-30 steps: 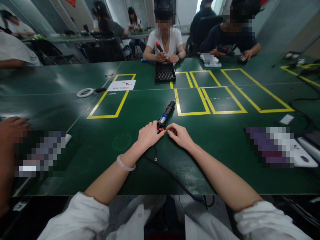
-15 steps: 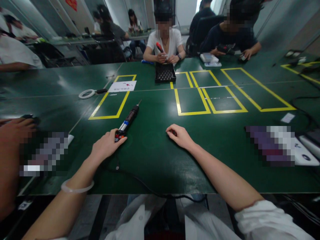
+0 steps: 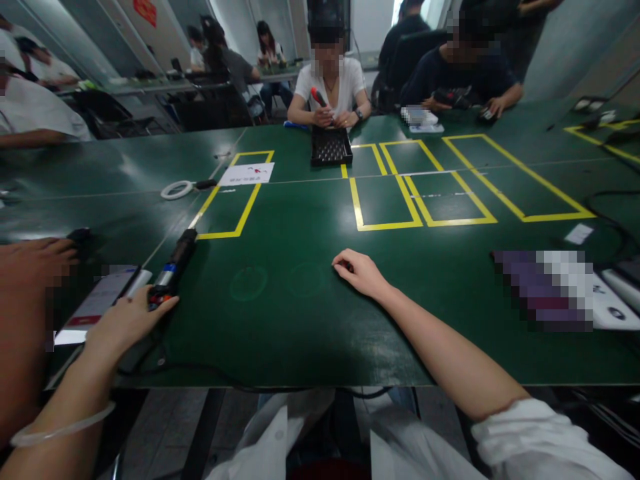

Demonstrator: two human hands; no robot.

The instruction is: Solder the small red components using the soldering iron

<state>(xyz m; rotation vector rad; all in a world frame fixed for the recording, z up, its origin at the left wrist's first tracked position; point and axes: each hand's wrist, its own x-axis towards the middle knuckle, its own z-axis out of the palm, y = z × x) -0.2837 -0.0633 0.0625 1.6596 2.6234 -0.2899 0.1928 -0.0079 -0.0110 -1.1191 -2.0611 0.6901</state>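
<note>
My left hand (image 3: 125, 323) is at the near left of the green table (image 3: 310, 333), closed on the red butt end of a black electric screwdriver (image 3: 173, 267) that lies on the table pointing away from me. Its black cable (image 3: 200, 370) trails along the table's front edge. My right hand (image 3: 360, 272) rests on the table near the middle, fingers curled under, pinching something small I cannot make out. A bracelet sits on my left wrist.
Yellow tape rectangles (image 3: 425, 193) mark the table. A black tray (image 3: 331, 147) stands before a person opposite who holds a red-tipped tool. A white ring (image 3: 176, 189) and paper sheet (image 3: 247, 173) lie far left. Another person's hand (image 3: 30, 267) and a phone (image 3: 95, 307) are at the left edge.
My left hand has dragged the screwdriver from the middle of the table far to the left, beside the phone. My right hand has stayed in place.
</note>
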